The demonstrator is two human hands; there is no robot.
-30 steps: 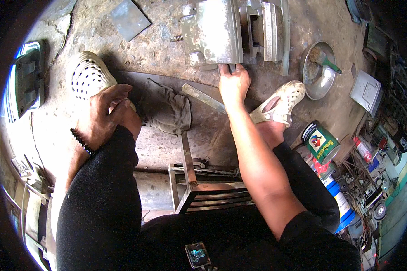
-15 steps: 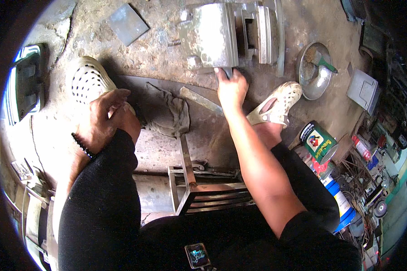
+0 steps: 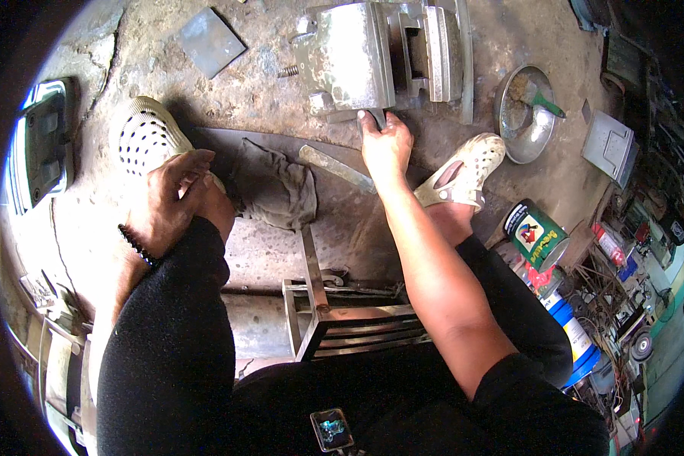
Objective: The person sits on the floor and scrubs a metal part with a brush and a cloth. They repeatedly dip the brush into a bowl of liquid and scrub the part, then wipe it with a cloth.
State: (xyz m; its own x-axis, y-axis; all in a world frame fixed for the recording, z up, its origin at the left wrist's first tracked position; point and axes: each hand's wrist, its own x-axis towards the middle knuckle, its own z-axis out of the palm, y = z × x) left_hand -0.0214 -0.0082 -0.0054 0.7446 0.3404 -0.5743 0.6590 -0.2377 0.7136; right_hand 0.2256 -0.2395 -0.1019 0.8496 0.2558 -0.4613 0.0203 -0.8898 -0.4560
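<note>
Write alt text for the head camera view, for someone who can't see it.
Seated on a low metal stool, a person's right hand grips the lower edge of a grey metal block on the concrete floor. The left hand rests on the left knee, beside a crumpled rag.

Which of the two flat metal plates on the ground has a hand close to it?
The long narrow strip, just left of the right hand; the square plate lies far off.
</note>
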